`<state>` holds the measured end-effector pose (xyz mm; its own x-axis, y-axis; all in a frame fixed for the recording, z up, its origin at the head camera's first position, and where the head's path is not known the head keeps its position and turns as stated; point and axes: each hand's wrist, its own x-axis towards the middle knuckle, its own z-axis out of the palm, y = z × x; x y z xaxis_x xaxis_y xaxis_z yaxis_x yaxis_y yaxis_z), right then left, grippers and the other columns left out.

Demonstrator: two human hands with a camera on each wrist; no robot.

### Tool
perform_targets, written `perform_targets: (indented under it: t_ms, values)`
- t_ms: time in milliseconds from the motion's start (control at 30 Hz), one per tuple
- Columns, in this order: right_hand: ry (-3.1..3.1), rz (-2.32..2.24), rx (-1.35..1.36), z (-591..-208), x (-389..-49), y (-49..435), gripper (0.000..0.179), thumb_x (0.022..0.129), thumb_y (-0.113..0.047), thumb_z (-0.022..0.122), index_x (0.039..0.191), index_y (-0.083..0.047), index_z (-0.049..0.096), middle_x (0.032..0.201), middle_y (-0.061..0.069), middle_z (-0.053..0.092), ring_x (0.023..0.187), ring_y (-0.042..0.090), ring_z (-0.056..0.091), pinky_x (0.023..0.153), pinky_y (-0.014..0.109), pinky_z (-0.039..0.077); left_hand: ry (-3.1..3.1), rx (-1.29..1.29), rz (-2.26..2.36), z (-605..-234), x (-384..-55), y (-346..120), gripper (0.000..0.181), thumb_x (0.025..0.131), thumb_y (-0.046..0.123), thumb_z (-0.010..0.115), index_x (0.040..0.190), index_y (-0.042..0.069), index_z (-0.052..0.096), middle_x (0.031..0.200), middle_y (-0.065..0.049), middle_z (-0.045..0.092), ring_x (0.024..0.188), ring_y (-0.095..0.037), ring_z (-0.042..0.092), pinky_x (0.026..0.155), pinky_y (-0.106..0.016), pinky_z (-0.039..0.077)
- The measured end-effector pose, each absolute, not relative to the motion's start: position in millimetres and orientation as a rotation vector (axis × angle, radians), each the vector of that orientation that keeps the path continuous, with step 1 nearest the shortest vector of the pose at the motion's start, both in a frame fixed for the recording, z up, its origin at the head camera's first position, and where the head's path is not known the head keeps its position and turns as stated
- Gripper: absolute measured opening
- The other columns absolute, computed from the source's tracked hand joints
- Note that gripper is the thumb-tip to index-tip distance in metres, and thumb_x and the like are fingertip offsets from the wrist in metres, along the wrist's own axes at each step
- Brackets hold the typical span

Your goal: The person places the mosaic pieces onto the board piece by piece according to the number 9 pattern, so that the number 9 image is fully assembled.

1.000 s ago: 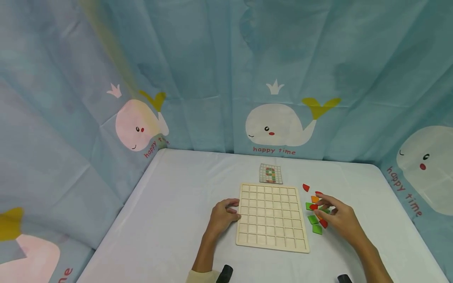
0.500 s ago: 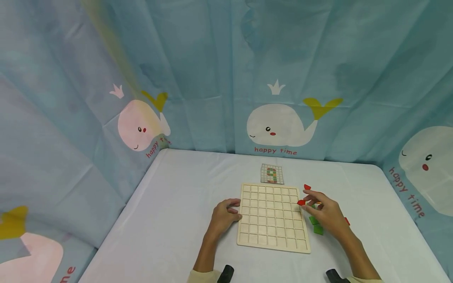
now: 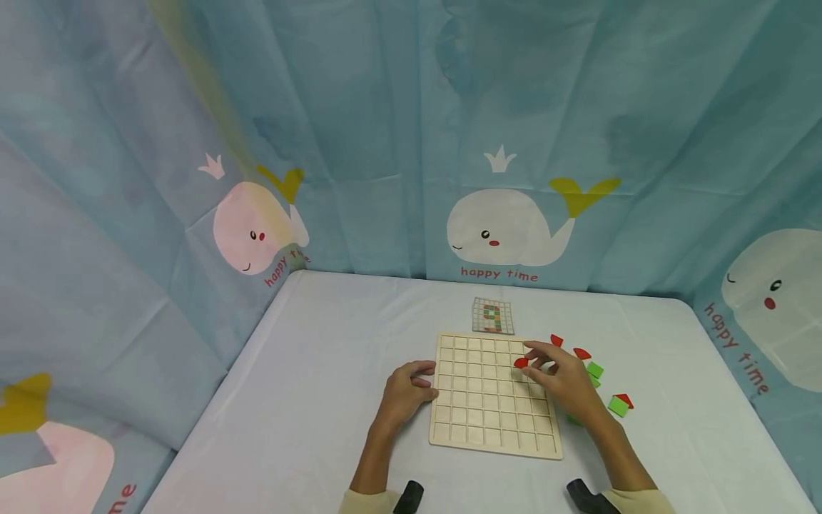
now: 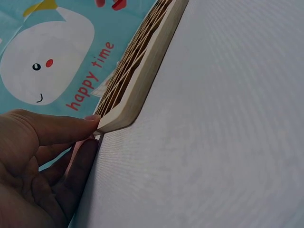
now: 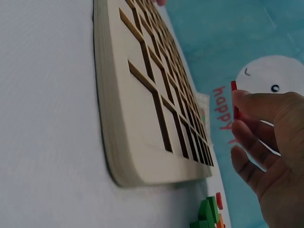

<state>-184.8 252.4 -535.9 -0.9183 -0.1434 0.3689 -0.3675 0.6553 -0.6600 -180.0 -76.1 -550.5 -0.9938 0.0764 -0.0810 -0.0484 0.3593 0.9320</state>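
Note:
A pale wooden grid board (image 3: 484, 414) lies on the white table. My left hand (image 3: 401, 392) holds its left edge; in the left wrist view the thumb sits on the rim with the other fingers bent beside it. Over the upper right squares of the board, my right hand (image 3: 568, 382) pinches a small red piece with a curved side (image 3: 521, 363). Seen from the right wrist, that red tile (image 5: 234, 99) stands edge-on between thumb and fingertip, raised above the board. The board's squares that show are bare; the right hand covers some near the right edge.
Behind the board lies a gridded card (image 3: 492, 316) with a coloured pattern. Loose pieces are scattered right of the board, among them red ones (image 3: 581, 353) and green squares (image 3: 618, 406). A blue whale-print curtain (image 3: 359, 214) hangs behind the table.
My right hand has lifted the red piece from the loose pieces and carried it left over the board. More of the pieces at the right now show. My left hand has stayed in place.

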Motion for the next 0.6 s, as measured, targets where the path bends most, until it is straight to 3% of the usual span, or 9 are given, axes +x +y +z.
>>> perform_targets:
  t_ms: [600]
  values:
    - [-2.588, 1.242, 0.424, -543.8, -198.0, 226.0, 0.049, 0.092, -0.013, 0.085, 0.138, -0.009, 0.069, 0.107, -0.001, 0.075, 0.09, 0.011, 0.065, 0.079, 0.021, 0.058, 2.499, 0.038, 1.715, -552.5, -180.1, -76.6, 0.051, 0.083, -0.001, 0.083, 0.132, 0.008, 0.072, 0.123, -0.008, 0.074, 0.098, -0.018, 0.069, 0.081, -0.031, 0.058]
